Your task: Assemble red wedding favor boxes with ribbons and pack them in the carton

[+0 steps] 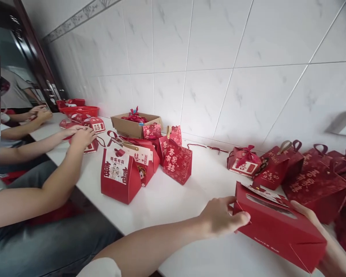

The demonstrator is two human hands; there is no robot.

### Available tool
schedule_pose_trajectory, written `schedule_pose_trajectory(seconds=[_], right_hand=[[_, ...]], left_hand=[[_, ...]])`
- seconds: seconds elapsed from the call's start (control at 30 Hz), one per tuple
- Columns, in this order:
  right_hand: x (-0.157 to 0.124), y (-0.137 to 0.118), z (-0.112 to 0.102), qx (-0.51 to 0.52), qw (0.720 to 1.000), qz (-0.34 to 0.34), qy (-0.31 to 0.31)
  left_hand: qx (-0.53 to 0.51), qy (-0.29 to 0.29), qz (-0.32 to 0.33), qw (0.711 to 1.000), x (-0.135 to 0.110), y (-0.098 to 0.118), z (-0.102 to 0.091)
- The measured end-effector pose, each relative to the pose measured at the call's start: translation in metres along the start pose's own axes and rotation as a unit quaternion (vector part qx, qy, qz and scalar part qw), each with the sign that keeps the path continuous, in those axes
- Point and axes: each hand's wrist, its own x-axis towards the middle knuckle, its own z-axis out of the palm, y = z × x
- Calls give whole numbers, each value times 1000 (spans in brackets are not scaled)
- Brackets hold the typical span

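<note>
A red gift box (pixel 273 227) with a white printed flap and a slot in its side lies tilted between my two hands, above the white table. My left hand (pixel 223 217) grips its left end, the thumb on the near face and the fingers mostly hidden behind. Along the right side, my right hand (pixel 311 219) holds the box from behind, with much of the hand covered by it. Just beyond stand a small box with a red bow (pixel 245 163) and a dark red gift box (pixel 272 165) with a loop handle.
To the left, a white-flapped red box (pixel 119 175) and a patterned red box (pixel 177 161) stand on the table (pixel 152 215). Behind them is a cardboard box (pixel 127 125) of red items. A co-worker's hands (pixel 83 136) work further left, near a red basket (pixel 80 111).
</note>
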Motion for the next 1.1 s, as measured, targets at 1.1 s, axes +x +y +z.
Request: schedule_pose_trajectory(seconds=[1.1], right_hand=[[-12,-1,5,10,999,-28,-46]], left_hand=[[-91,6,37,995,3,15,-1]])
